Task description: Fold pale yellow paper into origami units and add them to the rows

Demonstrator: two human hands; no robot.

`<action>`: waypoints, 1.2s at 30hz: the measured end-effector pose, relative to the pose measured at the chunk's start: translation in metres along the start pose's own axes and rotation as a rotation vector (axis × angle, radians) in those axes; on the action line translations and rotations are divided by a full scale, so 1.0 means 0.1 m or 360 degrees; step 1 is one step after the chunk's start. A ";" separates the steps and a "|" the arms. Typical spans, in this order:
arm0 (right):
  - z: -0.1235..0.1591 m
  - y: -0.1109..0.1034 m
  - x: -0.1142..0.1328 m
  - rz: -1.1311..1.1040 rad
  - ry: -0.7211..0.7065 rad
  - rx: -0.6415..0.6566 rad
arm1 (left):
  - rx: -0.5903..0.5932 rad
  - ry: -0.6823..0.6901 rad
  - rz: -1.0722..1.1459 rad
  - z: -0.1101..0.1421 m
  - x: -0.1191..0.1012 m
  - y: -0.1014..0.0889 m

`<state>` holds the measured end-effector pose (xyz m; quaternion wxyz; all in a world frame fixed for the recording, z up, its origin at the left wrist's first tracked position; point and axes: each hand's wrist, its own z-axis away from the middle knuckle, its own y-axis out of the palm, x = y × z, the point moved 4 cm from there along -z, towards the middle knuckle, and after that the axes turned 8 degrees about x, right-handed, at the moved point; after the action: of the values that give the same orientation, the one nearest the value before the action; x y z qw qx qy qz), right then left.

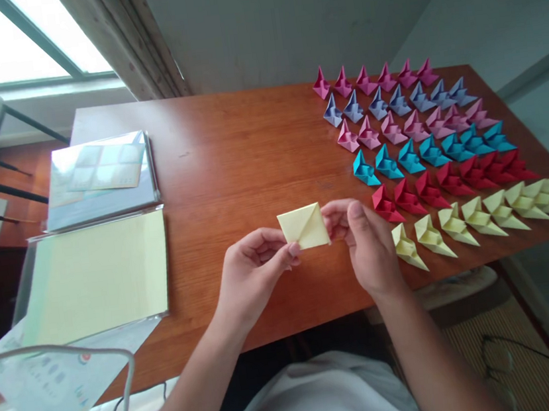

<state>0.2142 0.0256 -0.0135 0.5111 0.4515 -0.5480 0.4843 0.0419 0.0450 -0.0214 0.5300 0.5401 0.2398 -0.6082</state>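
Observation:
Above the front part of the table, a small piece of folded yellow paper (306, 227) is held up. A diagonal fold line crosses its face. My left hand (255, 271) pinches its lower left corner between thumb and fingers. Beside its right edge is my right hand (367, 244), with fingers bent and the thumb raised apart from them. Its fingertips come right up to the paper's edge; I cannot tell whether they touch it. Nearest to this hand on the table is a row of yellow folded paper pieces (436, 237) with pointed tips.
Further rows of pointed folded papers stand on the table's right: red (431, 191), blue (409, 157), pink (392, 128), lilac (377, 105) and magenta (364, 80). Yellow paper sheets (98, 277) and a clear-covered pack (104, 203) lie left. A bent white tube (72, 348) crosses the lower left.

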 end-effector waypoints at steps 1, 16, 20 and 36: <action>0.01 0.01 -0.02 0.0017 0.0026 0.0033 | -0.0012 -0.0003 0.0030 0.00 0.00 0.00; 0.07 0.11 -0.06 0.0129 0.0044 0.0104 | 0.0014 0.0059 -0.0012 -0.01 -0.01 0.02; 0.05 0.08 -0.01 0.0320 -0.0080 0.0068 | 0.0054 0.0055 -0.0142 0.00 -0.01 0.05; 0.05 0.06 0.17 0.0798 -0.0390 0.0058 | 0.0152 -0.0060 -0.0077 0.00 -0.01 0.03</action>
<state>0.2065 0.0215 0.0030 0.2969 0.3661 -0.6916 0.5472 0.0450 0.0447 -0.0195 0.4931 0.5473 0.2136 -0.6416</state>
